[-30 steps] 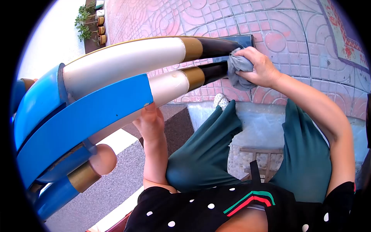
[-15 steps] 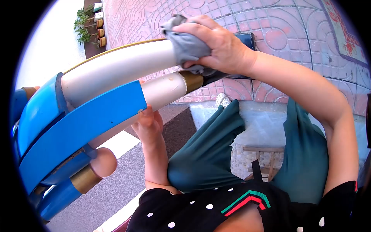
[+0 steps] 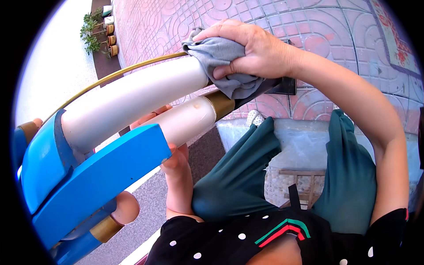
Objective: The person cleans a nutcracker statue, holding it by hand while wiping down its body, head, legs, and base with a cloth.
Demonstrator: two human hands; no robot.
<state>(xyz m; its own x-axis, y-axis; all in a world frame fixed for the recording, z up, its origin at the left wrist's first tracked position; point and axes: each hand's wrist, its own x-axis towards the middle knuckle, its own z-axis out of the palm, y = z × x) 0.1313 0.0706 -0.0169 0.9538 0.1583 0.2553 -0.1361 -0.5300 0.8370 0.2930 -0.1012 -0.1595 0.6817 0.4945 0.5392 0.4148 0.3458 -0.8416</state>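
A large painted figure lies across my left side, with blue clothing (image 3: 106,176), two white legs (image 3: 137,97), gold bands and dark lower ends. My right hand (image 3: 260,51) is closed on a grey cloth (image 3: 227,57), pressing it against the lower end of the upper leg; the cloth hides that part. From beneath, my left hand (image 3: 176,159) grips the lower white leg. Its fingertips show in the gap between the legs, while the blue panel and the leg cover most of the hand. A rounded skin-coloured fist of the figure (image 3: 126,207) hangs near my left forearm.
Below me are my green trouser legs (image 3: 234,172) and a wooden stool or frame (image 3: 304,176). Patterned pink paving (image 3: 318,39) spreads beyond. Several potted plants (image 3: 111,39) line the far left, and a floral mat (image 3: 395,39) lies at upper right.
The figure has shifted and rolled slightly, opening a wider gap between its legs. The cloth now hangs lower over the leg end, and my left fingertips show more through the gap.
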